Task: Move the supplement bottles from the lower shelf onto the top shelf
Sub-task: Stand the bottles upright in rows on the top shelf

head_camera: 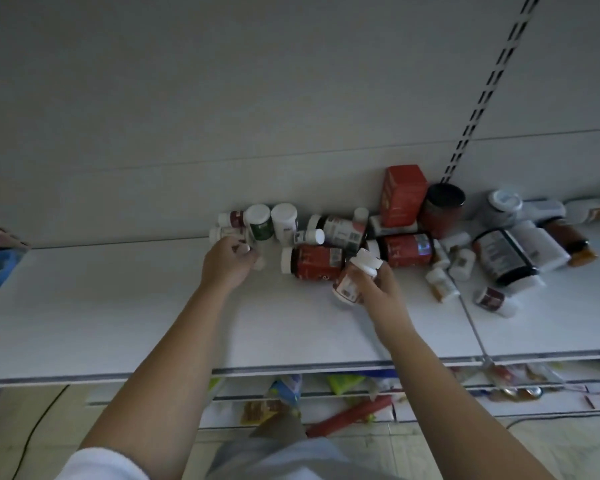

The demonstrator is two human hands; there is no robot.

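Right hand [378, 282] grips white-capped bottle [352, 280], tilted, low over top shelf [118, 306]; lying red-label bottle [314, 263] just left of the grip; judged risk: a nudge on release could roll it toward the shelf edge. Left hand [227, 261] curled at small white bottle [258, 263]; hold unclear.

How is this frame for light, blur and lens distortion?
Head view: dim, greyish light with soft shadows; the wide-angle lens bows the white metal shelf along its front edge; left hand fingertips blurred; label on the white-capped bottle in the right hand unreadable.
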